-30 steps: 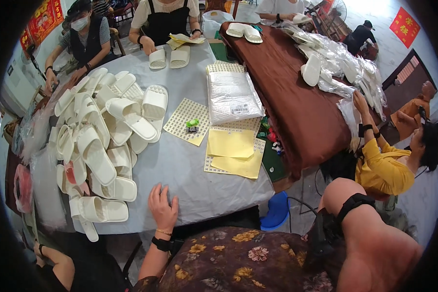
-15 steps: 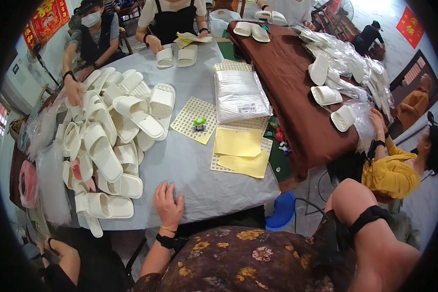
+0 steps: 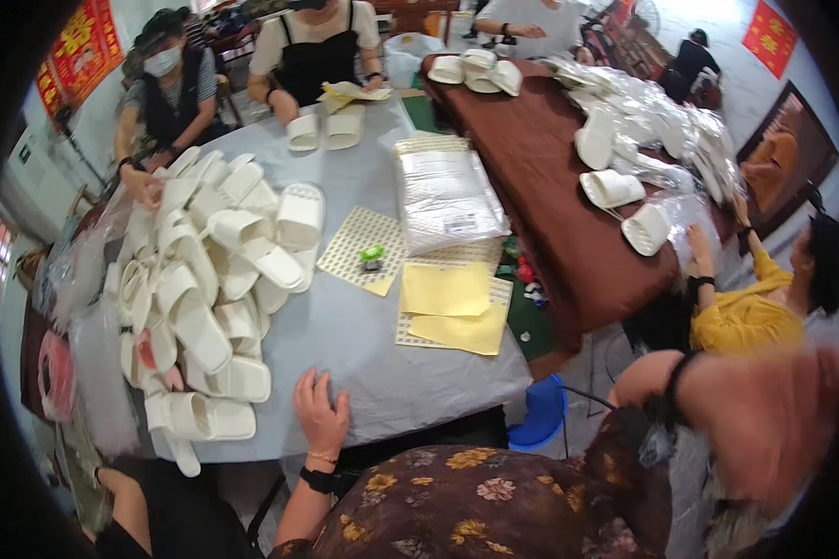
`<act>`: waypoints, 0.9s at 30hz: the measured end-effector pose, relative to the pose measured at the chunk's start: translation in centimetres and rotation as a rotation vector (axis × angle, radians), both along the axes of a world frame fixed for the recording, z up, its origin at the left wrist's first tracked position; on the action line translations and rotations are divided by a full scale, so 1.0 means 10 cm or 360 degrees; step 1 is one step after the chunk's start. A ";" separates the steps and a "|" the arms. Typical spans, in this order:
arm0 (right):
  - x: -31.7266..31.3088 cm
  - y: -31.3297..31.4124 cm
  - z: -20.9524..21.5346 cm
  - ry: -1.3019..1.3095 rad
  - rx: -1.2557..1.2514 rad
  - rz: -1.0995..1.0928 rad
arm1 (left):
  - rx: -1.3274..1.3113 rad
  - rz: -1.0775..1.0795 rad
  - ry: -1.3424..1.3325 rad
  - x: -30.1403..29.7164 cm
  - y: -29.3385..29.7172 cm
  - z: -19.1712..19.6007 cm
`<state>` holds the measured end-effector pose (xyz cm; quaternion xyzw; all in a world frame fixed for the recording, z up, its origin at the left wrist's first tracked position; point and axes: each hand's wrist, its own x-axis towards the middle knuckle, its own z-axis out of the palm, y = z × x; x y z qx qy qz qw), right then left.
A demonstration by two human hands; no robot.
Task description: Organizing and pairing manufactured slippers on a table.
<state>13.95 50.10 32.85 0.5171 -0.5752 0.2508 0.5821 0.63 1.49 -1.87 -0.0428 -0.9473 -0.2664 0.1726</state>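
White slippers (image 3: 196,317) lie heaped on the bench (image 3: 396,382), left of the left hand (image 3: 321,415), which rests loosely spread, apparently for support. I cannot tell the right hand's (image 3: 641,377) grip. Farther, yellow sheets (image 3: 445,289) lie flat, seemingly for reach.

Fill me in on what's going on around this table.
White slippers are heaped on the left of the gray-covered table. The wearer's left hand rests empty near its edge; the right arm is blurred, so what it's handling is unclear. Across, a co-worker in black holds yellow sheets. Plastic-wrapped slippers lie on the brown cloth.
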 end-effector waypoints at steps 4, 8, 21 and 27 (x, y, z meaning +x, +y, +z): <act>-2.19 -0.07 -0.43 -0.0412 -0.1037 -0.0907 | -0.0001 -0.0130 -0.0014 -0.23 0.19 -0.11; -3.01 0.85 -1.31 -0.0892 -0.0770 -0.1777 | 0.0005 -0.0108 0.0059 -0.21 0.19 -0.04; -3.27 1.57 -2.31 -0.2140 -0.0392 -0.2679 | -0.0057 -0.0109 0.0088 -0.18 0.22 -0.08; -3.42 1.49 -2.23 -0.2202 -0.0370 -0.2767 | -0.0073 -0.0096 0.0110 -0.20 0.23 -0.10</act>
